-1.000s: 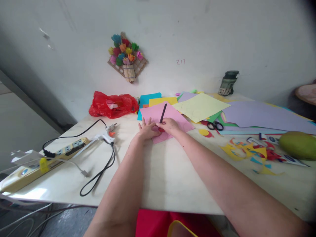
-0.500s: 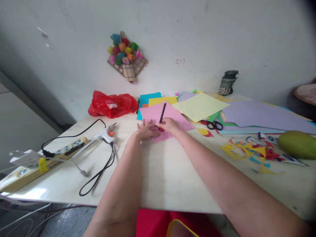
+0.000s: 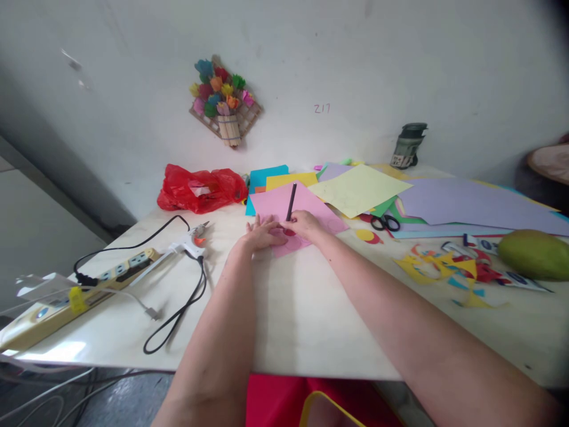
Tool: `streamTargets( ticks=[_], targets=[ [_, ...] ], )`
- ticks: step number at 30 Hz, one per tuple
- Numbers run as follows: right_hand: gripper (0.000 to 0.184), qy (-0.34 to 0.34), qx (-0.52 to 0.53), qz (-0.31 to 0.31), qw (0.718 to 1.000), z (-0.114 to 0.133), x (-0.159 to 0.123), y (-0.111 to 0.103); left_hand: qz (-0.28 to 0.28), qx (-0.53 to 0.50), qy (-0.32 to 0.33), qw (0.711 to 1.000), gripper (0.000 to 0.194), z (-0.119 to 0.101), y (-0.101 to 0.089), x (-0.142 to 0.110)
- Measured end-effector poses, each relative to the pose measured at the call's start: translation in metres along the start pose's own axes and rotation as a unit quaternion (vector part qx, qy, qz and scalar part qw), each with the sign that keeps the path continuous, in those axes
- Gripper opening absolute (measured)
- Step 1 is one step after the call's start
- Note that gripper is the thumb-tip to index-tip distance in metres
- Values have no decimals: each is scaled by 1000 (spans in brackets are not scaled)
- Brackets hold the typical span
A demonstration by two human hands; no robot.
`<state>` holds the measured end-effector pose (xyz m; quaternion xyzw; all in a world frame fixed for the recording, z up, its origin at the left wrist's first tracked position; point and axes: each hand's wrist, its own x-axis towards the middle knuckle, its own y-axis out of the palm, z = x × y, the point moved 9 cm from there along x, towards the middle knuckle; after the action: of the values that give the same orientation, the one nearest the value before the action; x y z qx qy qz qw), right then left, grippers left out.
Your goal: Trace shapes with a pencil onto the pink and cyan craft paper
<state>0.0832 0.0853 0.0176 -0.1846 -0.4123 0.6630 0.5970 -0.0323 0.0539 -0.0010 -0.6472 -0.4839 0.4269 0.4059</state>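
A pink paper sheet [image 3: 306,204] lies on the pale table [image 3: 284,314]. My left hand [image 3: 260,234] rests flat on its near corner with fingers spread. Beside it, my right hand [image 3: 304,225] is closed around a dark pencil [image 3: 291,201], which stands nearly upright with its tip on the sheet. A small red round piece [image 3: 290,232] shows between the two hands, under the pencil tip.
More coloured sheets [image 3: 360,188] spread behind and to the right, with black scissors [image 3: 386,223], paper scraps [image 3: 448,270] and a green mango [image 3: 536,254]. To the left are a red plastic bag [image 3: 198,188], a glue gun [image 3: 189,242] with its cable, and a power strip [image 3: 75,290].
The view has shifted slightly; both hands stay in place on the pink sheet with the pencil still upright.
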Motion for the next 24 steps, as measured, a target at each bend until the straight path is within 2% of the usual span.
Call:
streamTargets(
  ticks=[5, 11, 16, 20, 22, 24],
  targets=[
    [28, 2, -2, 2, 1000, 0, 1, -1, 1, -3, 5, 1000, 71, 1, 1, 1],
    [24, -6, 19, 6, 1000, -1, 1, 0, -1, -8, 7, 1000, 64, 2, 1, 2],
    [20, 14, 89, -4, 996, -6, 0, 0, -10, -19, 10, 1000, 57, -2, -2, -1],
    [23, 45, 221, -49, 973, -14, -3, -9, -74, -36, -11, 997, 41, -5, -7, 2],
    [24, 52, 269, -78, 959, -19, -5, -14, -133, -17, -32, 991, 44, -4, -12, 4],
    [25, 52, 293, -99, 950, -23, -4, -18, -163, 10, -37, 986, 51, -5, -12, 8]
  ],
)
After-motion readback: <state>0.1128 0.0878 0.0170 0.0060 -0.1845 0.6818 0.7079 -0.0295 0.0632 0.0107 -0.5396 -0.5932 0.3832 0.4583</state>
